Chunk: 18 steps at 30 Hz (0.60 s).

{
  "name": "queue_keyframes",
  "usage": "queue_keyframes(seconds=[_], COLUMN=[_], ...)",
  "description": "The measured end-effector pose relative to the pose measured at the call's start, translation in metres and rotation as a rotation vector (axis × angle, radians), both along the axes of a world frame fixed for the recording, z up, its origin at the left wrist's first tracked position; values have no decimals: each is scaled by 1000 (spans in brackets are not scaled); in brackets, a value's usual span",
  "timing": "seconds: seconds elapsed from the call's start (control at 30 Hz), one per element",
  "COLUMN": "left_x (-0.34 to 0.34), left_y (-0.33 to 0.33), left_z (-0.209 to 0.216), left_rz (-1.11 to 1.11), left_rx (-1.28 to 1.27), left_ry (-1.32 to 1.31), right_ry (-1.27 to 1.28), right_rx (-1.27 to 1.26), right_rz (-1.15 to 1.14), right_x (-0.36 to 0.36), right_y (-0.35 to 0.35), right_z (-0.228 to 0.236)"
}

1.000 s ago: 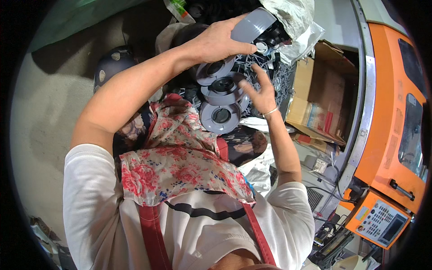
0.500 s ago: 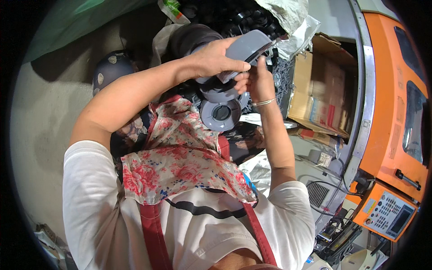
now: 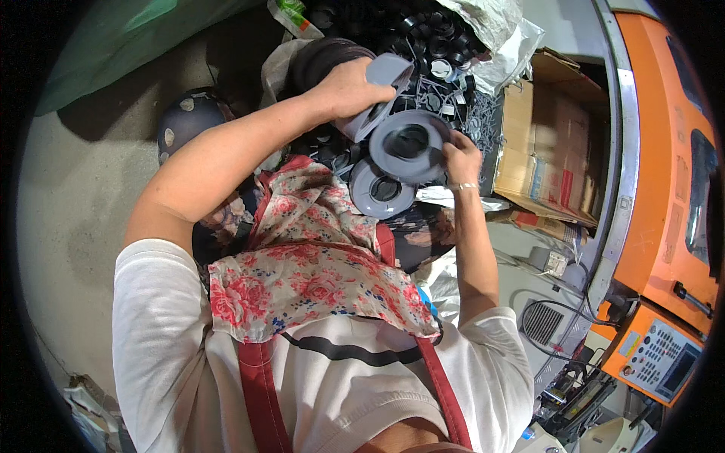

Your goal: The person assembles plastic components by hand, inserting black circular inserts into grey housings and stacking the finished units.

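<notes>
My left hand (image 3: 349, 92) is closed on a tilted grey plastic piece with a curved wall (image 3: 390, 70), its thumb over the near side. Beside it, my right hand (image 3: 462, 158) pinches the right rim of a grey flanged ring (image 3: 391, 161), whose round opening faces up. Close below that lies a second grey flanged ring (image 3: 367, 198), partly covered by the first and next to the flowered apron (image 3: 302, 279). A stack of darker grey round pieces (image 3: 313, 62) stands just beyond my left wrist.
Black round plastic parts (image 3: 438, 45) and thin grey scraps (image 3: 483, 121) fill the area ahead. White sacking (image 3: 495, 19) edges it. To the right stand an open cardboard box (image 3: 521, 143) and an orange machine (image 3: 661, 189) with a control panel (image 3: 663, 361).
My hands have drawn apart. The left has shifted slightly left with the curved grey piece; the right has moved down and right and now grips a flanged ring.
</notes>
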<state>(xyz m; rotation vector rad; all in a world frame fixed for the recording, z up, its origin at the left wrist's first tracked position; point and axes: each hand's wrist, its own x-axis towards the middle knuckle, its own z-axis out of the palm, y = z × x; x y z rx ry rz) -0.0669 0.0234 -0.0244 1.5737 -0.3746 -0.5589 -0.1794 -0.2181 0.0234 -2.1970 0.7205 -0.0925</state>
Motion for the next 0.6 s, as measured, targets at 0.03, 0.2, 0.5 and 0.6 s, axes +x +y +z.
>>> queue_keyframes(seconds=[0.03, 0.2, 0.5, 0.6], left_x=[1, 1, -14, -12], left_y=[3, -11, -35, -31], left_z=[6, -11, -45, -40], left_rz=[40, 72, 261, 320], left_rx=[-11, 177, 370, 474], left_ry=[21, 42, -445, -368], right_ry=[-115, -136, 300, 314], right_rx=[51, 374, 253, 326], right_rz=[-7, -63, 176, 242], right_x=[-12, -63, -96, -81], right_y=[-10, -26, -16, 3], right_z=[4, 1, -95, -72])
